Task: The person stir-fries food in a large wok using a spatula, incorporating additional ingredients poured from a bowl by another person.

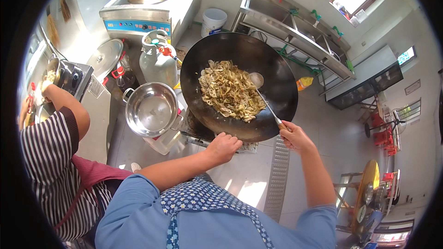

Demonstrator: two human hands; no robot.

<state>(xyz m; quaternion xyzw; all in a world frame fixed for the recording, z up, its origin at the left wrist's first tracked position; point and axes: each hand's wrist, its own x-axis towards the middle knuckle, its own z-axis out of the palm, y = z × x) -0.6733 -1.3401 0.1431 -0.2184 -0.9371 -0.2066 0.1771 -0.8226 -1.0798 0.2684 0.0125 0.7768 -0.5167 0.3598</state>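
A large black wok [277, 76] sits before me on a burner stand [195, 128]. Sliced food [232, 90], which looks like lotus root mixed with other pieces, is heaped in its middle. My right hand [294, 136] grips the wooden handle of a long metal ladle [268, 107], whose bowl rests in the wok against the right side of the heap. My left hand [224, 148] is closed at the wok's near rim; whether it pinches a handle or cloth there is hidden. To the left stands a steel pot [151, 109] with two handles, nothing visible inside.
A gas cylinder [158, 64] with a red regulator stands left of the wok, near bottles [125, 79] and a large lid [104, 57]. At far left a co-worker in a striped shirt [52, 145] handles a pan. Steel sinks [294, 31] and a white bucket [214, 20] are behind.
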